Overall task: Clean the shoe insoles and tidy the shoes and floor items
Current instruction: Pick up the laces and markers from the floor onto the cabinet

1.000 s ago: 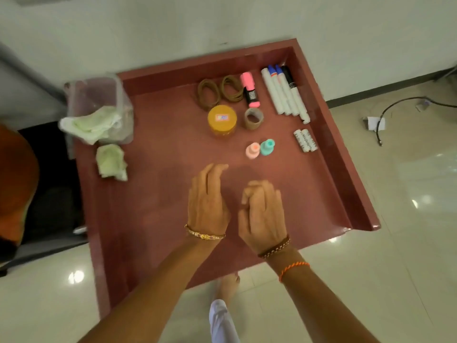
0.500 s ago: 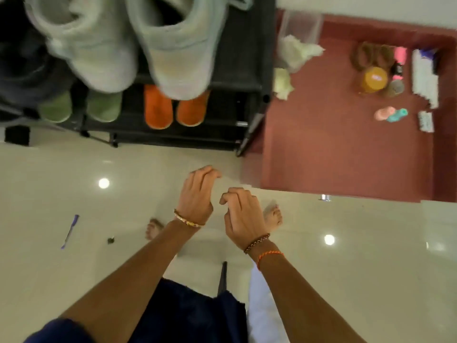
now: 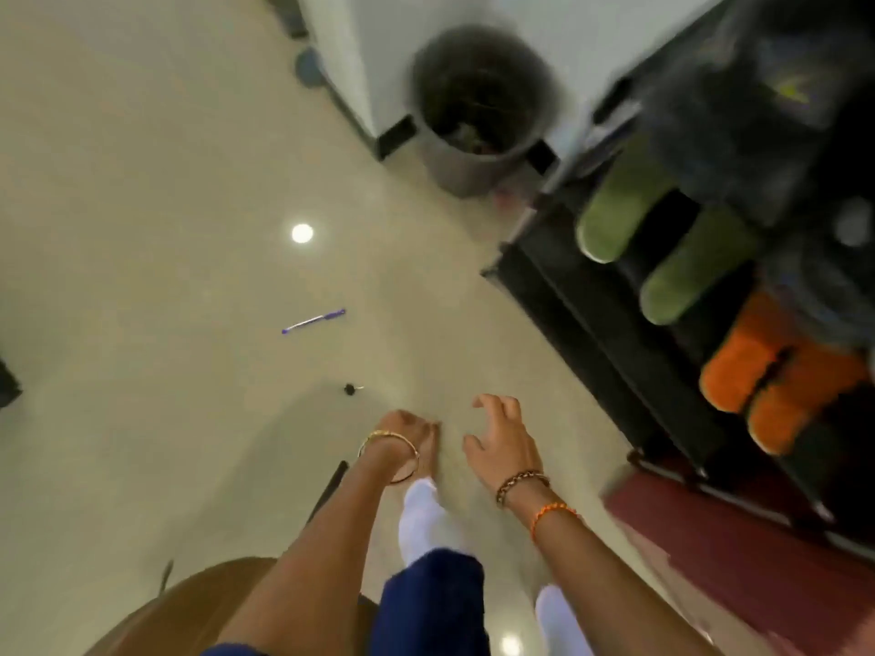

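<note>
A purple pen (image 3: 313, 321) and a small black item (image 3: 350, 389) lie on the pale tiled floor (image 3: 142, 229). My left hand (image 3: 402, 430) hangs just below the black item, fingers loosely curled, holding nothing. Beside it, my right hand (image 3: 502, 437) hovers with spread, relaxed fingers, also empty. The black shoe rack (image 3: 592, 319) on the right holds green slippers (image 3: 615, 220), orange slippers (image 3: 738, 371) and blurred dark shoes (image 3: 738, 111) on top.
A grey bin (image 3: 478, 116) stands against the wall beside the rack's far end. The red table (image 3: 738, 561) shows at the lower right. A brown rounded seat (image 3: 189, 608) is at the bottom left. My feet in white socks stand below my hands.
My view has swung left from the red table, past the rack, to the floor with the pen and black item. Both hands stay empty and have drifted slightly apart.
</note>
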